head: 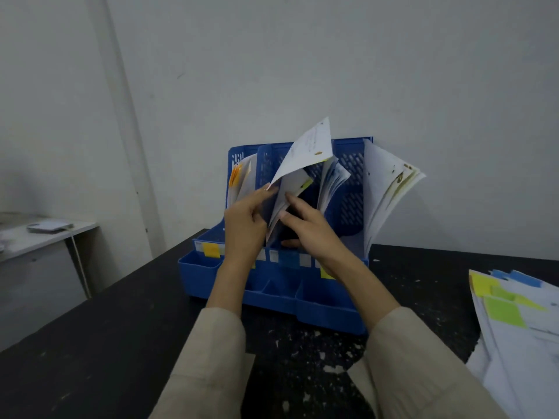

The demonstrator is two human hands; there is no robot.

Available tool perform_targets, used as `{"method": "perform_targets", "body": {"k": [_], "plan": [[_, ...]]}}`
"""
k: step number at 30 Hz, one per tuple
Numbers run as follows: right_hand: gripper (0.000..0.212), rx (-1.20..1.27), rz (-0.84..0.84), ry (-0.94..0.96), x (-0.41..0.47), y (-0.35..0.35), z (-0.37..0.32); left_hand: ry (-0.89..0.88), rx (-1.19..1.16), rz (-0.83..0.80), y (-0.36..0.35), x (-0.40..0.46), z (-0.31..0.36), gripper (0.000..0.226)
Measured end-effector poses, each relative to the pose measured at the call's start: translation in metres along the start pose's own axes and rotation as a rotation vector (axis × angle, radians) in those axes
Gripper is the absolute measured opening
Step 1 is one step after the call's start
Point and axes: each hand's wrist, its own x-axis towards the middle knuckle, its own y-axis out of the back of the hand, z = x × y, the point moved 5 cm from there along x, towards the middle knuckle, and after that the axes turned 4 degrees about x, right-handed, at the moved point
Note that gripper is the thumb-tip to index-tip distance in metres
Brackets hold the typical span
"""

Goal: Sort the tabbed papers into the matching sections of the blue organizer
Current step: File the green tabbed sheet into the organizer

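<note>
Left hand (245,225) pinches the tilted sheet (305,152) by its lower corner, over the blue organizer's (272,297) middle section. Right hand (308,231), fingers loosely curled, spreads papers already filed there. All visible sections hold papers; unsorted tabbed stack (514,322) waits right of the organizer. Partly done.

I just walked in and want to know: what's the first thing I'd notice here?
The blue organizer stands at the middle of the black table, against the wall, with papers fanning out of its sections. Both hands are in it: the left hand holds a sheet up, the right hand spreads papers apart. A stack of tabbed papers lies at the right.
</note>
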Motion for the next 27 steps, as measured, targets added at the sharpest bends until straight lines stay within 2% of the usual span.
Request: {"method": "perform_targets", "body": {"k": [5, 9, 11, 15, 18, 20, 24, 27], "plan": [[0.057, -0.122, 0.017, 0.055, 0.002, 0.002, 0.0, 0.088, 0.052, -0.079, 0.002, -0.01, -0.034, 0.032], [0.059, -0.27, 0.036, 0.104, 0.004, 0.001, 0.002, 0.086, 0.012, -0.26, 0.001, -0.015, -0.042, 0.025], [0.056, -0.368, 0.069, 0.148, 0.003, 0.0, 0.001, 0.071, 0.083, -0.312, 0.002, -0.025, -0.048, 0.022], [0.043, -0.545, 0.228, 0.254, -0.003, 0.0, -0.008, 0.087, 0.275, -0.349, -0.002, -0.054, -0.064, 0.033], [0.032, -0.557, 0.298, 0.273, -0.003, 0.004, -0.012, -0.034, 0.411, -0.351, -0.007, -0.07, -0.069, 0.047], [0.034, -0.557, 0.305, 0.257, 0.003, 0.005, -0.018, -0.083, 0.433, -0.321, -0.009, -0.076, -0.074, 0.05], [0.049, -0.664, 0.347, 0.298, 0.032, 0.004, -0.049, -0.076, 0.396, -0.317, -0.015, -0.079, -0.077, 0.058], [0.029, -0.816, 0.355, 0.238, 0.055, -0.003, -0.068, -0.061, 0.37, -0.323, -0.018, -0.083, -0.078, 0.061]]}}
